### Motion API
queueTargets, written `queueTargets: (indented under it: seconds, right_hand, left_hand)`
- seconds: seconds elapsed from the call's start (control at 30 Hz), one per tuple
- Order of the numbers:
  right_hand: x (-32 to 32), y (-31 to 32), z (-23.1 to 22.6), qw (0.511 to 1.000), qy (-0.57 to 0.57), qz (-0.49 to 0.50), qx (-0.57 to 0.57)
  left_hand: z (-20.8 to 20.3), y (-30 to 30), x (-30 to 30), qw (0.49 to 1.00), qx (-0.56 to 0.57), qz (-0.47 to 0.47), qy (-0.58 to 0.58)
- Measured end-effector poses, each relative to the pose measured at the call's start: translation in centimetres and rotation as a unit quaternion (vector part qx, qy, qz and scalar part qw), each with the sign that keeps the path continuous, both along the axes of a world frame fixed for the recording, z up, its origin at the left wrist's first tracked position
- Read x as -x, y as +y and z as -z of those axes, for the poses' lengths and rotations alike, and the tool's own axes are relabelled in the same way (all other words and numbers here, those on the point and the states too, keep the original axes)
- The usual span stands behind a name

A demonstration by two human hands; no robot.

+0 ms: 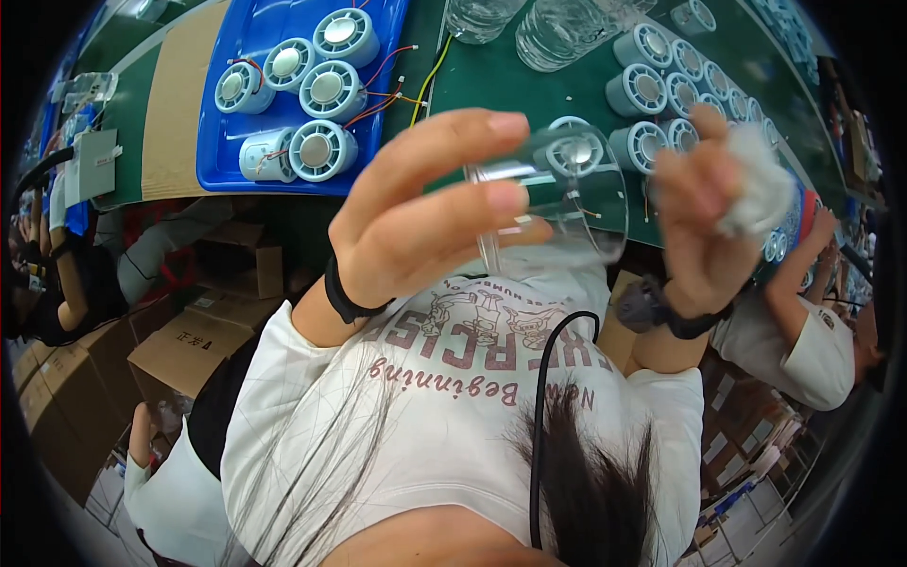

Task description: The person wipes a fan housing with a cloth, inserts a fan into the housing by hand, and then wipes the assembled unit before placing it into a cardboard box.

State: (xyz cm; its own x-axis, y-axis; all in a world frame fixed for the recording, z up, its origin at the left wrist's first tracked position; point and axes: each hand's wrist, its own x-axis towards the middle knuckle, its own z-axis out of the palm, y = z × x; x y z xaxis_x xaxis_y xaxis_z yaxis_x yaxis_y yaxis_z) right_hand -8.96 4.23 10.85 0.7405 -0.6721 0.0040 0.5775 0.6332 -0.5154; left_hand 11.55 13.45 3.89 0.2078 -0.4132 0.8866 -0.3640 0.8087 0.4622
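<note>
A clear plastic cup-like shell is gripped between the thumb and fingers of my left hand, its round open end facing right. Through its wall shows a pale blue round motor-like unit standing on the green table. To the right, my right hand is raised with its fingers bent around a wad of white cloth. Motion blurs that hand and the cloth, which stay apart from the shell. Both hands are in front of my body, at the table's near edge.
Several similar units with thin wires lie in a blue tray at the far left; more units stand in rows at the right. Clear shells sit at the back. A black cable hangs over my shirt. Other people work at both sides.
</note>
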Motion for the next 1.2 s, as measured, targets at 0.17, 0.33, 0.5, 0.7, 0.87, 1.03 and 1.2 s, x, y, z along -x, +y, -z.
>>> queueTargets:
  seconds: [0.17, 0.33, 0.5, 0.7, 0.87, 1.03, 1.2]
  right_hand:
    - [1.7, -0.9, -2.1, 0.928, 0.234, 0.240, 0.165]
    - [2.7, -1.5, -0.1, 0.900, 0.276, 0.130, 0.313]
    - [0.1, -0.7, -1.2, 0.842, 0.365, 0.192, 0.347]
    - [-1.5, -1.5, -1.1, 0.875, 0.368, 0.152, 0.276]
    - [1.4, -4.2, -1.7, 0.892, 0.300, 0.109, 0.319]
    - [7.5, -6.4, -10.5, 0.895, 0.208, 0.191, 0.346]
    - [8.6, -13.4, -13.0, 0.504, 0.692, 0.279, 0.436]
  left_hand:
    - [-0.4, 0.8, -0.8, 0.996, -0.084, 0.027, 0.006]
    - [-0.6, 1.1, -1.2, 0.993, -0.116, 0.018, -0.020]
    - [-1.6, 1.3, -3.0, 0.998, -0.061, -0.020, 0.011]
    - [-3.1, 2.8, -13.7, 0.969, -0.156, -0.177, 0.077]
    - [-3.8, 1.5, -21.8, 0.898, -0.377, -0.208, -0.089]
    - [-2.8, -5.0, -23.6, 0.840, -0.429, -0.236, -0.233]
    - [1.5, -7.2, -27.2, 0.704, -0.592, -0.235, -0.315]
